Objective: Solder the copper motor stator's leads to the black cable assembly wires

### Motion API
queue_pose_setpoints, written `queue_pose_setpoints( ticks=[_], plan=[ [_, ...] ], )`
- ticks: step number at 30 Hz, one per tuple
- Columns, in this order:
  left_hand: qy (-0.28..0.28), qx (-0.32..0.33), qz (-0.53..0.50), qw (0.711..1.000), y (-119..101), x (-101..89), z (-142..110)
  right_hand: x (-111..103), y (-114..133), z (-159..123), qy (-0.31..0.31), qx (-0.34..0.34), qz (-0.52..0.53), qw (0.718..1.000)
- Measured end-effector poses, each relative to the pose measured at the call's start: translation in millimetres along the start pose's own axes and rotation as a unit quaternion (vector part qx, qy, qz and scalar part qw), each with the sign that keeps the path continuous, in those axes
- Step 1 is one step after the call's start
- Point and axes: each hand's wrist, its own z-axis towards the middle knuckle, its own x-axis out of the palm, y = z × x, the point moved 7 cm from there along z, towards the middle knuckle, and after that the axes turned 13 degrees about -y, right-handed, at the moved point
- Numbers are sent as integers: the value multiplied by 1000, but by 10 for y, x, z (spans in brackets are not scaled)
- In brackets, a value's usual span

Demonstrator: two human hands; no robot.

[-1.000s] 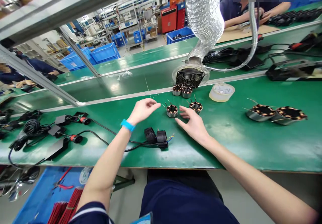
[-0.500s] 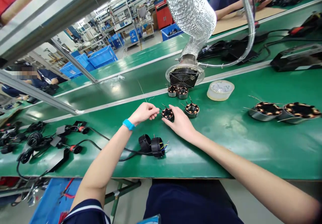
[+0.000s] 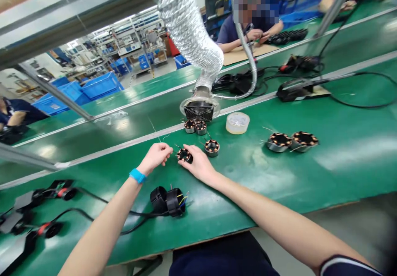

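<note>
While the right hand (image 3: 198, 166) rests on the green tabletop (image 3: 279, 185) with its fingers closed around a small copper-wound stator (image 3: 185, 155), the left hand (image 3: 156, 157) sits just to the stator's left, thumb and forefinger pinched narrow on what looks like a fine wire lead; the lead itself is too thin to make out clearly. The stator lies between the two hands, tilted up off the tabletop in the right grip.

Just beyond the right hand stands a second stator (image 3: 212, 147), and farther off a pair of stators (image 3: 195, 126) sits beside the round fan grille (image 3: 199, 110) at the foot of the silver flexible duct (image 3: 186, 23). To the right of those is a shallow white tub (image 3: 237, 123), and well to the right, two larger stators (image 3: 290, 141). Near the left wrist, with its blue wristband (image 3: 137, 176), lies a black plug assembly (image 3: 169, 200) on a cable. Nothing stands between the hands and the stator.

Against half a second ago, both hands keep the same hold on the stator; the view has swung so everything sits lower and to the left, and a person across the belt (image 3: 245, 36) now shows.
</note>
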Motion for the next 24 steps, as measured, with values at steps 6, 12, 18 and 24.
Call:
queue_pose_setpoints(
  ticks=[6,12,18,24],
  plan=[
    [34,35,75,996,-41,29,43,-15,31,6,3,5,-2,1000],
    [75,67,112,989,-72,35,55,-43,63,3,4,2,-10,1000],
    [69,37,88,993,8,-80,136,-43,44,20,-1,-1,-16,1000],
    [128,18,-70,989,-40,175,97,-21,18,-8,9,-1,16,1000]
  ],
)
